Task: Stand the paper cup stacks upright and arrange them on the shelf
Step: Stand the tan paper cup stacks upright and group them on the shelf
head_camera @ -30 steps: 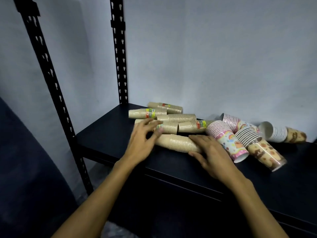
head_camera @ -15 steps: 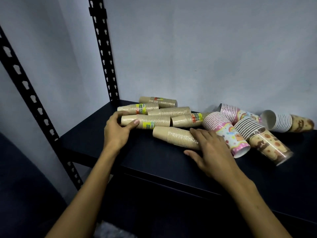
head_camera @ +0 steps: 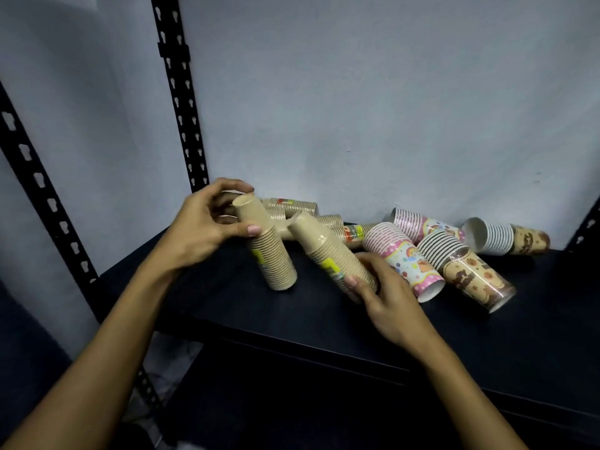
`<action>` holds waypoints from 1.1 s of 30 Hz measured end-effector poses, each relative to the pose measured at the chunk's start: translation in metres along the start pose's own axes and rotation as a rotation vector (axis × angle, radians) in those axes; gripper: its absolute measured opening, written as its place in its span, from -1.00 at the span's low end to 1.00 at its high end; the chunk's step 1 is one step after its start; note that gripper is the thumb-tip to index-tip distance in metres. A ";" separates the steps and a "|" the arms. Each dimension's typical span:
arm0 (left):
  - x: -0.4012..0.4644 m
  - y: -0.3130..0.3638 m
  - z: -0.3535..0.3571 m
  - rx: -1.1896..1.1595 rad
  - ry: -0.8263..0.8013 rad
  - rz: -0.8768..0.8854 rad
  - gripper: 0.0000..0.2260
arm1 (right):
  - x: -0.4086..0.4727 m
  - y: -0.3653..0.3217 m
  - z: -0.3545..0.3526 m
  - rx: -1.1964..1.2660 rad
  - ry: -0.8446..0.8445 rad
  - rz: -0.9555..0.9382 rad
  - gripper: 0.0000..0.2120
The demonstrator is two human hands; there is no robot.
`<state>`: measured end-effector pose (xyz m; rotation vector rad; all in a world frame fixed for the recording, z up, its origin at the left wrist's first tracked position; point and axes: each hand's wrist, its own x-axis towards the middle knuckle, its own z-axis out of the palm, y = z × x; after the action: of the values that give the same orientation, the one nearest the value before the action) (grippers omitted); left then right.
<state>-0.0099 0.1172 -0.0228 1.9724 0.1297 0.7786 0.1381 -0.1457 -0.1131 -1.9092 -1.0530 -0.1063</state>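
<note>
**Two tan cup stacks in hand, both tilted**

Left hand (head_camera: 201, 225): thumb and fingers curled round the upper end of a tan cup stack (head_camera: 269, 251). This stack is nearly upright but leans; its lower end is at the black shelf (head_camera: 227, 293) surface, contact not certain.

Right hand (head_camera: 386, 297): fingers wrapped round the lower end of a second tan stack (head_camera: 328, 251), which slants up and to the left. Its top end sits just beside the first stack.

Behind both, against the pale wall (head_camera: 389, 108), more tan stacks (head_camera: 292, 206) lie on their sides in a loose pile. To the right lie a pink patterned stack (head_camera: 402, 258), a second pink stack (head_camera: 418, 222) behind it, a brown printed stack (head_camera: 467, 271) and a white-and-brown stack (head_camera: 503, 237), all on their sides, touching or nearly touching.

Black perforated uprights (head_camera: 178, 92) frame the shelf at left.
</note>
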 end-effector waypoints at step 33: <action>-0.040 -0.063 0.075 0.133 -0.094 -0.207 -0.34 | 0.001 -0.001 0.014 0.121 0.002 0.140 -0.44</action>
<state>0.0156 0.0771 -0.1176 2.0774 0.3320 0.5542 0.1333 -0.1341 -0.1198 -1.8661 -0.9010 0.0351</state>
